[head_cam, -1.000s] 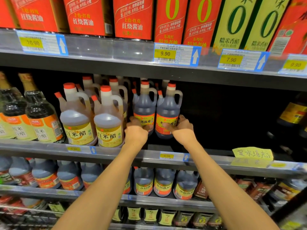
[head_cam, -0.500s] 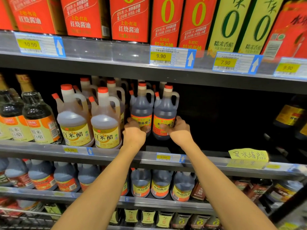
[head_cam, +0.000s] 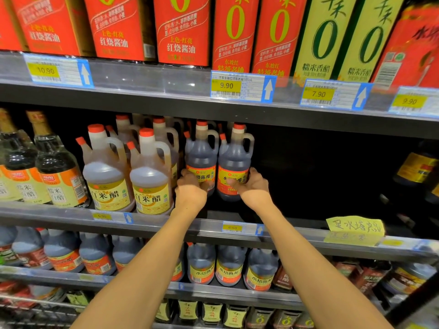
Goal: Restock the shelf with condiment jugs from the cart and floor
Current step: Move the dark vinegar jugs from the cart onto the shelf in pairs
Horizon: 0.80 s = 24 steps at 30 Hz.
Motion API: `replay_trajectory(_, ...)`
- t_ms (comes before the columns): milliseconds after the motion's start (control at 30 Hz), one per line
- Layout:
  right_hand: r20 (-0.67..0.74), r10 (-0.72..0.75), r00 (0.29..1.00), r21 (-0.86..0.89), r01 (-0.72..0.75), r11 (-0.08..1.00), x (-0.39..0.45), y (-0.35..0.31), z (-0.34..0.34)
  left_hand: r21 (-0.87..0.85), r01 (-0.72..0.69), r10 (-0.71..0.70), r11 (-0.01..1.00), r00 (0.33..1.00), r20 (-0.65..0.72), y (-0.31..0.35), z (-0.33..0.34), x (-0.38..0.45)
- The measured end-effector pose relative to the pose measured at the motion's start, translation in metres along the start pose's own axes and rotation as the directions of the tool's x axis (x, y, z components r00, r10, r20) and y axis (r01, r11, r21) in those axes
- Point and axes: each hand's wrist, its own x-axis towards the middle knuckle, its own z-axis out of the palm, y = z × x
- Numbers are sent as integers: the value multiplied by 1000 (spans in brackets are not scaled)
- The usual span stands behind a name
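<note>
From the head camera, both hands reach onto the middle shelf (head_cam: 297, 230), each curled round the lower body of a dark jug. The left hand (head_cam: 191, 189) grips the left jug (head_cam: 202, 155) at its label, fingers wrapped round the left side and hidden behind it, so how far they close cannot be told. The right hand (head_cam: 253, 188) grips the right jug (head_cam: 235, 160), thumb pressed across the front label and fingers curved round the right side. The two jugs stand upright and touch each other, set back from the shelf's front rail. Just left of the left fingers stands a pale jug (head_cam: 150, 179), touching or nearly touching the left jug, with another pale jug (head_cam: 107, 172) beyond it. Right of the right fingers the shelf runs dark and open, well apart from a dark bottle (head_cam: 418, 167) at the far edge. Above the jug caps the upper shelf (head_cam: 166, 100) hangs close. A yellow note (head_cam: 355, 226) sits on the rail below and right of the right hand.
</note>
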Motion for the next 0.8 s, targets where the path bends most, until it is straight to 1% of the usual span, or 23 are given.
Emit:
replay_trajectory(133, -2, 9, 1000, -26, -9, 1000, 1, -2, 1, 46, 2, -3, 999, 1000, 25, -1, 0, 10)
replay_trajectory(233, 1, 4, 1000, -48, -4, 999, 3, -2, 1, 37, 5, -7, 999, 999, 38, -2, 0, 12)
replay_trajectory(367, 4, -17, 1000, -53, 17, 998, 2, -1, 2, 5, -14, 14, 1000, 1000, 8, -6, 4, 11)
replay_trajectory(467, -13, -37, 999, -63, 36, 997, 2, 1, 4, 38, -47, 47, 998, 999, -17, -10, 6, 11)
replay_trajectory(600, -16, -23, 1000, -95, 21, 995, 3, -1, 4, 5, -62, 62, 998, 998, -31, -10, 5, 8)
replay_trajectory(667, -11, -17, 1000, -107, 15, 994, 4, -3, 3, 36, -69, 70, 997, 997, -39, -11, 4, 7)
replay_trajectory(800, -5, -20, 1000, -101, 19, 995, 4, -1, 4, 194, -88, 98, 977, 994, -40, -12, 5, 8)
